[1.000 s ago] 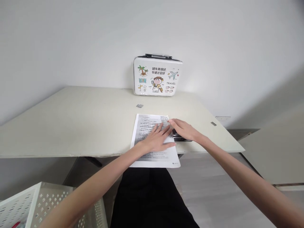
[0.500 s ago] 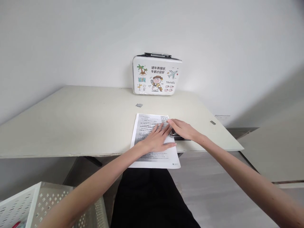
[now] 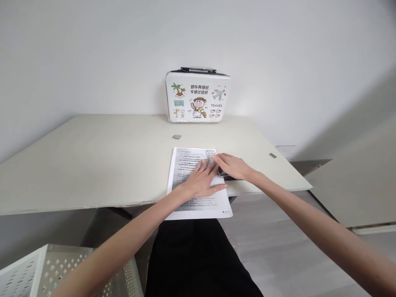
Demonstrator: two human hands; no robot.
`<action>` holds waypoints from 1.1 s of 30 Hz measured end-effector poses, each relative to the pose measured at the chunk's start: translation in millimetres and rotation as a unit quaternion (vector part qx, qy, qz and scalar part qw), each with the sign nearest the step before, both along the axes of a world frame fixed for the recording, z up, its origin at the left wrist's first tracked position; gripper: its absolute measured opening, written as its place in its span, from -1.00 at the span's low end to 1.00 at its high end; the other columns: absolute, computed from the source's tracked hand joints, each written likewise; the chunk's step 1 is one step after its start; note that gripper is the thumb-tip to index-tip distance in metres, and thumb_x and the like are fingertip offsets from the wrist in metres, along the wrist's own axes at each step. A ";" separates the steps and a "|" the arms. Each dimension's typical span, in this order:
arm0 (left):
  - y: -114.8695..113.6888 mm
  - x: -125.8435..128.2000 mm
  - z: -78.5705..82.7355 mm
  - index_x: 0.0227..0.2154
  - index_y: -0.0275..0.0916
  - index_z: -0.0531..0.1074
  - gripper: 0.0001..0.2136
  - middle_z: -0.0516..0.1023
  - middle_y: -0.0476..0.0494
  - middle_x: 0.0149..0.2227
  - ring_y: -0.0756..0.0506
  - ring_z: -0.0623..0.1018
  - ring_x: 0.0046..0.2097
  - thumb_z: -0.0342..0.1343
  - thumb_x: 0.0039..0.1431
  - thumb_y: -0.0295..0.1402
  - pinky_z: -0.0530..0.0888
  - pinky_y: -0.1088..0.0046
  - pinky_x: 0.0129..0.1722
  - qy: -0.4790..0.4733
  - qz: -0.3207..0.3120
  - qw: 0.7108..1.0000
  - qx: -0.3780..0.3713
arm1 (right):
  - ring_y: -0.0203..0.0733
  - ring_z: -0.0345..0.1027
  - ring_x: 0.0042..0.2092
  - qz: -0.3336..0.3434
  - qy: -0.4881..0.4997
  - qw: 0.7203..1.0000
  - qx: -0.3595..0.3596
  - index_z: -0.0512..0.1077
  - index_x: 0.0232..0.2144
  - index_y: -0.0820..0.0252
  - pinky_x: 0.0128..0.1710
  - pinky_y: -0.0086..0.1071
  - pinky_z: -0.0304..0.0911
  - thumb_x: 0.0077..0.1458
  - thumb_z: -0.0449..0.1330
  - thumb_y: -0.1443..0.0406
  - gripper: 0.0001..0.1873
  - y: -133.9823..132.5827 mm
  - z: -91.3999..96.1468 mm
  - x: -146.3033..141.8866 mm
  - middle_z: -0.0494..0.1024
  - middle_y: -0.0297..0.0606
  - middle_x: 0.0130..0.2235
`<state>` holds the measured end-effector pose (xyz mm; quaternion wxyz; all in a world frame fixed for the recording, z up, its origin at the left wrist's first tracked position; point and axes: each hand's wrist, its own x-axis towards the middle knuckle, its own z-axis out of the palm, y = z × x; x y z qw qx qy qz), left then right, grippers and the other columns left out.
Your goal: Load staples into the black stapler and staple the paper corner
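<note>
"What's different from a second ago?"

"Very little. My view has swung a bit, so everything sits further left, but my hands and the sheet of paper point(image 3: 189, 169) have kept nearly the same places on the table point(image 3: 93, 165). My right thumb may lie slightly further in over the top right corner; the shift is too small to be sure."

"What is your left hand point(image 3: 202, 181) doing?"

"It's open, palm down, fingers spread across the sheet. I'd judge it is steadying the page."

"And your right hand point(image 3: 232, 166)?"

"Bent over a dark tool point(image 3: 229, 178) at the sheet's right edge, the thumb reaching onto the paper just beside my left fingertips. I can't tell whether the fingers are gripping the tool or only resting on it."

"Is that a stapler?"

"Perhaps. My hand covers most of it, so I won't swear to it."

"Where exactly is the page?"

"Print side up, near the front of the table, its bottom end hanging past the edge above my lap. The picture case point(image 3: 198, 99) stands well behind it, by the wall."

"So has the work moved on?"

"Not visibly. The page looks held in place, with the tool still at its edge, and I see no new mark on it."
</note>
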<state>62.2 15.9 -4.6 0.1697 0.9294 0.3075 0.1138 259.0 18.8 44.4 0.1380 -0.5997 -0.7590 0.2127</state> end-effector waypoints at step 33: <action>-2.8 2.8 0.3 0.53 -0.20 -0.04 -0.16 -0.23 -0.21 0.58 -0.40 -0.27 0.55 -0.24 0.41 0.27 -0.21 -0.12 0.51 0.027 0.029 0.999 0.009 | 0.05 0.30 0.35 -0.020 -0.036 0.999 -0.023 0.47 0.12 0.00 0.29 0.00 0.20 0.46 -0.22 -0.11 -0.39 -1.0 6.5 -4.4 0.48 -0.18 0.31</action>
